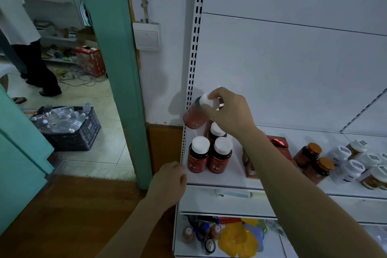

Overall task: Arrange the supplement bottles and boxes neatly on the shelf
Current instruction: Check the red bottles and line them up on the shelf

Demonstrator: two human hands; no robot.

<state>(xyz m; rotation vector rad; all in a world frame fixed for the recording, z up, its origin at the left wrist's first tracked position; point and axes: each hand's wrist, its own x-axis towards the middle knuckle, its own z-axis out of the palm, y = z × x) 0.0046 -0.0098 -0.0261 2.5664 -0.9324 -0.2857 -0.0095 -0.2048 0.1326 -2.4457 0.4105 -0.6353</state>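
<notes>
Head view shows the right hand [228, 111] holding a red Fe bottle [195, 115] by its white cap, tilted, in the air above the left end of the shelf [234, 176]. Below it stand three more Fe bottles [209, 154], close together at the shelf's left edge. The risk, as I judge it, is a knock: the held bottle hangs just over the rear standing one, and lowering it tilted could tip that bottle into its neighbours, or send one off the open left edge. A cap-only hold also lets the body swing. The right hand's fingers [215, 95] curl round the cap and pinch it. The left hand [170, 182] rests at the shelf's front left corner, its fingers loosely curled; whether they grip the edge I cannot tell. A red box [280, 146] lies behind the right forearm, with amber bottles [314, 159] and white bottles [354, 165] further right.
</notes>
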